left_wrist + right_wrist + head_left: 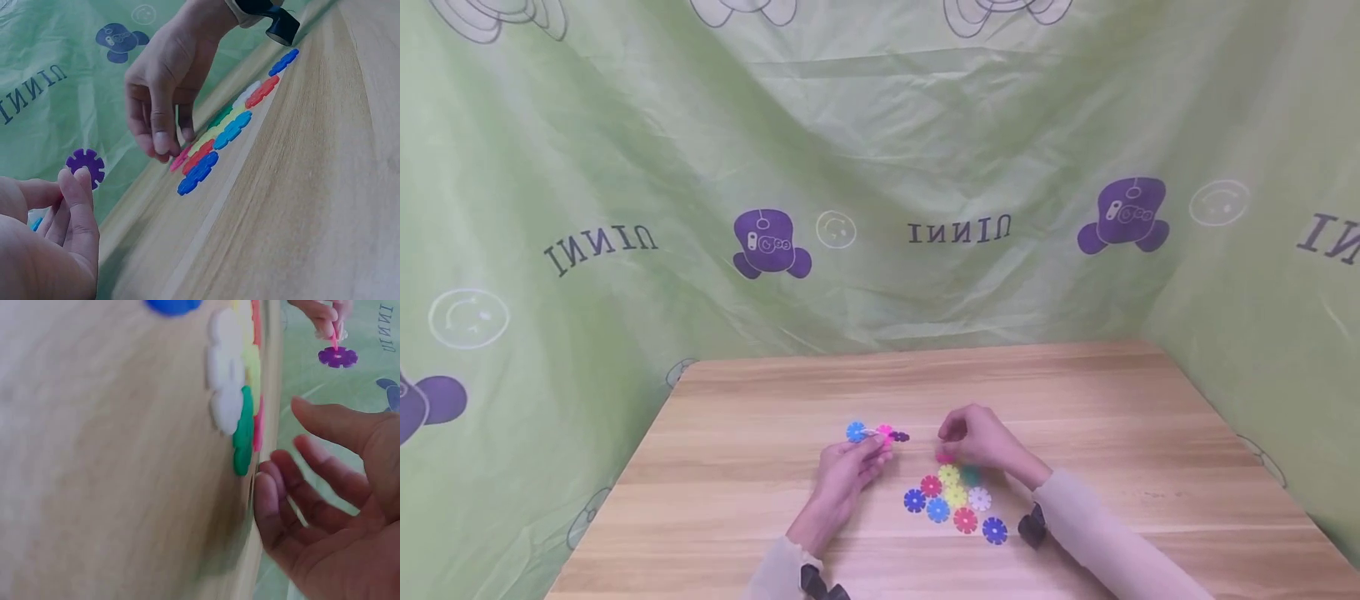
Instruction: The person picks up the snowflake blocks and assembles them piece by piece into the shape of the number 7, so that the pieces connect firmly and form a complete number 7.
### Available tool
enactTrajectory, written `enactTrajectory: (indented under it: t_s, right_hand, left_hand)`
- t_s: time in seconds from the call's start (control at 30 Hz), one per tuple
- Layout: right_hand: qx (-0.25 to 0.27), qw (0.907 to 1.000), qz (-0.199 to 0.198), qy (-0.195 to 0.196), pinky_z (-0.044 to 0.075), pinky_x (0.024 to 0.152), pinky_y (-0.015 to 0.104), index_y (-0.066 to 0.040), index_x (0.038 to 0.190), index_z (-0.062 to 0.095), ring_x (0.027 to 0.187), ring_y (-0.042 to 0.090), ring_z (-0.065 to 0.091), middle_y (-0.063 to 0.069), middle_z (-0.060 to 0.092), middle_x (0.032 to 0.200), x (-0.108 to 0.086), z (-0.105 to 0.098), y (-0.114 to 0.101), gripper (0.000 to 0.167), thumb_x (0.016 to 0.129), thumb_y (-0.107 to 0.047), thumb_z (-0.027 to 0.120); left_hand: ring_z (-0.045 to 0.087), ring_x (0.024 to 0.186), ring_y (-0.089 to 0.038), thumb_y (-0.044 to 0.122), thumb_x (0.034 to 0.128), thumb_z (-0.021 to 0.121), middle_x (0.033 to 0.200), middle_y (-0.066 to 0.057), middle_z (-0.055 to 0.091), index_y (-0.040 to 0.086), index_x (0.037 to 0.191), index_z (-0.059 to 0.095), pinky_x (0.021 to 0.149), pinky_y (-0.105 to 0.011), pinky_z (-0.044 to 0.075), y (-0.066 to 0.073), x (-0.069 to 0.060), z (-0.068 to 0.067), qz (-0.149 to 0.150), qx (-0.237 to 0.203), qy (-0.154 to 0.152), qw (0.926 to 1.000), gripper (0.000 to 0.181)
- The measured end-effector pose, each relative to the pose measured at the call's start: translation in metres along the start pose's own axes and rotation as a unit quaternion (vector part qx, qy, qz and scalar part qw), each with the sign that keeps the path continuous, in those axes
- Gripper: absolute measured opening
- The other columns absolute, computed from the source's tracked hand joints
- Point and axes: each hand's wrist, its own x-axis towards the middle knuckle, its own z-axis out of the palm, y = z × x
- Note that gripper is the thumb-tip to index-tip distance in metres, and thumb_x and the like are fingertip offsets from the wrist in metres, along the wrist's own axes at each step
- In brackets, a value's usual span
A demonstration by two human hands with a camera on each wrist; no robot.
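My left hand pinches a small chain of notched plastic snowflake discs, raised above the table. The chain has a light blue disc at its left end, a pink disc by the fingertips and a purple disc at the other end. A whitish piece between blue and pink is partly hidden. Over the far edge of a loose disc group hovers my right hand, fingers bent and thumb apart, holding nothing. Closest to its fingertips lies a loose pink disc, with a green disc beside it.
Nearer me lie more flat discs: yellow, red, white, light blue and dark blue. The wooden table meets a green printed cloth behind and at both sides.
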Motion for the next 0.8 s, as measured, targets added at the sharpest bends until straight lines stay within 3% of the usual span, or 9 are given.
enactTrajectory:
  t_s: [0.23, 0.8]
  right_hand:
    - [-0.017, 0.9994, 0.028, -0.015, 0.058, 0.074, 0.03, -0.012, 0.09, 0.077, 0.078, 0.015, 0.065, 0.0, 0.073, 0.084, 0.001, 0.0, 0.003, 0.02, 0.079, -0.02, 0.092]
    - [-0.029, 0.9974, 0.057, -0.032, 0.06, 0.073, 0.032, -0.01, 0.088, 0.077, 0.076, 0.018, 0.065, 0.003, 0.072, 0.083, 0.003, -0.003, -0.008, 0.017, 0.079, -0.012, 0.091]
  left_hand:
    - [0.078, 0.095, -0.015, 0.021, 0.096, 0.076, 0.113, -0.012, 0.08, -0.002, 0.123, 0.069, 0.093, -0.028, 0.064, -0.002, 0.0, -0.002, 0.002, -0.002, 0.002, 1.0, 0.036]
    - [0.078, 0.094, -0.015, 0.02, 0.0963, 0.076, 0.108, -0.011, 0.08, -0.003, 0.122, 0.069, 0.092, -0.028, 0.064, 0.0, 0.004, -0.001, -0.002, -0.011, -0.004, 0.9999, 0.035]
